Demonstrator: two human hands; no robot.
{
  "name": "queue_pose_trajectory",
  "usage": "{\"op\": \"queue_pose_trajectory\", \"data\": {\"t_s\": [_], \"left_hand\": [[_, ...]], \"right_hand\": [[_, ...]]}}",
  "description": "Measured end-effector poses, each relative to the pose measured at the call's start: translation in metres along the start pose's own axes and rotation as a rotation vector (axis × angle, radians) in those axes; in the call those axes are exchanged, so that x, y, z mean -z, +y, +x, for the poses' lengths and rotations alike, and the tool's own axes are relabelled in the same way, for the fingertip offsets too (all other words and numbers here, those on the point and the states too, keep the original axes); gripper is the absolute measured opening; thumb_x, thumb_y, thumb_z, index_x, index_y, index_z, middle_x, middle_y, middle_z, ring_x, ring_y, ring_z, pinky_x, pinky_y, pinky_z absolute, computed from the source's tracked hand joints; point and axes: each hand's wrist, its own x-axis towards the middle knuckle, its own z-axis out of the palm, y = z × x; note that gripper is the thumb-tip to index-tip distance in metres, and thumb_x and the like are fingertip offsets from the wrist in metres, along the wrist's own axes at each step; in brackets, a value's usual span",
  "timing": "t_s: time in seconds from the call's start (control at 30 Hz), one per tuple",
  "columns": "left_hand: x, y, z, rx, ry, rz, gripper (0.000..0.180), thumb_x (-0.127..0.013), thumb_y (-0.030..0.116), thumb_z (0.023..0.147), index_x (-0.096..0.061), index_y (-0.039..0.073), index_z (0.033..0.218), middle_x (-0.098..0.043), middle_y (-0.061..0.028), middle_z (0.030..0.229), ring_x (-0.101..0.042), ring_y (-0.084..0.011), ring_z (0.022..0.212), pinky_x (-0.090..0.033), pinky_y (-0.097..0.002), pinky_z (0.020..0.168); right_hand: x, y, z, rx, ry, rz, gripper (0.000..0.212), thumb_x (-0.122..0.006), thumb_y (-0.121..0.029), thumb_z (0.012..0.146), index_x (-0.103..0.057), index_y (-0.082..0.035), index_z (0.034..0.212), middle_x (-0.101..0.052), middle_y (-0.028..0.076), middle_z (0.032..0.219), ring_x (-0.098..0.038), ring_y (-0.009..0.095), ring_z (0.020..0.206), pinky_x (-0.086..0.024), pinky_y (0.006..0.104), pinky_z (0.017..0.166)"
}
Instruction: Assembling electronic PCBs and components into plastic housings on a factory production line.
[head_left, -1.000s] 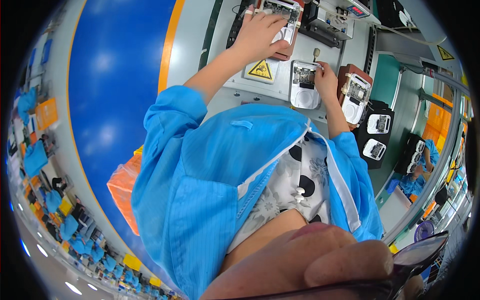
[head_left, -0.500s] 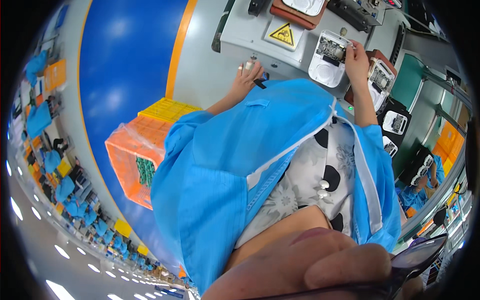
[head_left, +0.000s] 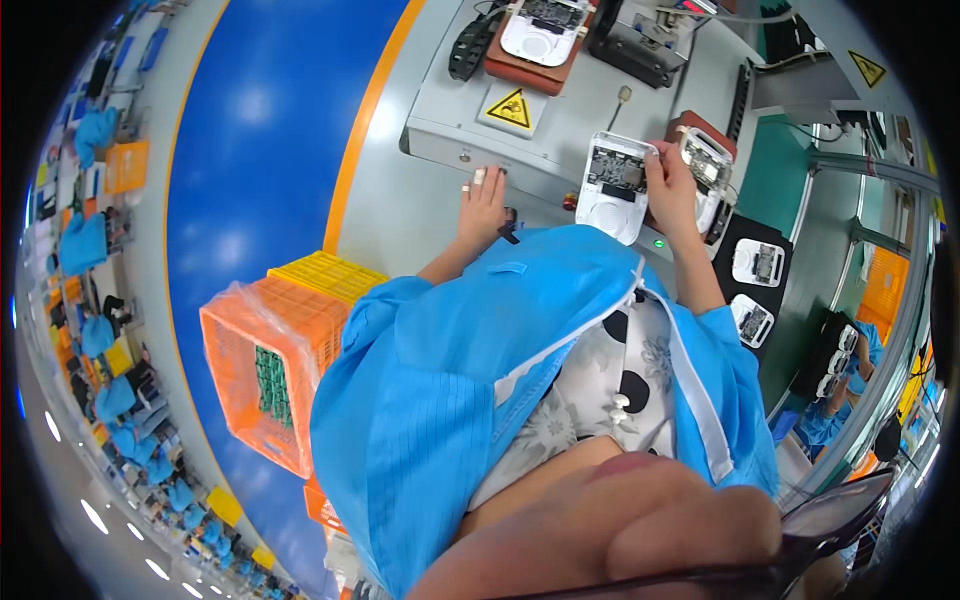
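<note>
My right hand pinches the right edge of a white plastic housing with a dark circuit board inside its upper half and a round part in its lower half. It is held just off the machine's front edge. Beside it, a similar white housing lies on a brown fixture, partly behind my right hand. My left hand rests against the machine's front panel, its fingers stretched out by a small round button. Pale covers sit on some of its fingers, and it holds nothing.
Another housing sits on a brown fixture at the far side, behind a yellow warning sign. Two more housings lie on a black mat at right. An orange crate with green boards stands at left.
The housing in my right hand has come nearer my body, off the machine top. My left hand's fingers, spread before, are closer together at the front panel. The whole view has shifted.
</note>
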Motion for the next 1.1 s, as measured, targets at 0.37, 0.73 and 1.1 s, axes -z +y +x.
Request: {"op": "queue_pose_trajectory", "data": {"t_s": [0.37,0.73,1.1], "left_hand": [[0.015,0.017,0.006,0.049,-0.013,0.054,0.074,-0.061,0.009,0.081,-0.039,-0.004,0.151,-0.031,-0.021,0.162,-0.029,-0.0402,0.151,-0.032,-0.0596,0.115],[0.027,-0.006,0.009,-0.086,0.011,-0.057,0.069,-0.062,0.006,0.081,-0.047,0.005,0.148,-0.035,-0.0212,0.158,-0.034,-0.0418,0.147,-0.035,-0.06,0.114],[0.104,-0.061,0.074,-0.025,-0.289,-0.929,0.03,-0.066,0.015,0.091,-0.07,0.004,0.119,-0.073,-0.0073,0.096,-0.069,-0.0182,0.088,-0.053,-0.03,0.083]], "right_hand": [[0.037,0.01,-0.054,-0.006,-0.067,0.121,0.022,-0.058,-0.017,0.104,-0.063,-0.003,0.121,-0.06,0.002,0.071,-0.05,0.007,0.062,-0.042,0.0272,0.057],[-0.009,0.003,-0.047,-0.02,-0.038,0.088,0.024,-0.059,-0.017,0.102,-0.062,-0.002,0.121,-0.063,0.004,0.074,-0.054,0.009,0.065,-0.045,0.0282,0.06],[-0.069,-0.04,0.008,-0.098,0.076,0.135,0.027,-0.059,-0.017,0.101,-0.064,-0.003,0.123,-0.067,0.004,0.079,-0.055,0.007,0.068,-0.046,0.0266,0.063]]}}
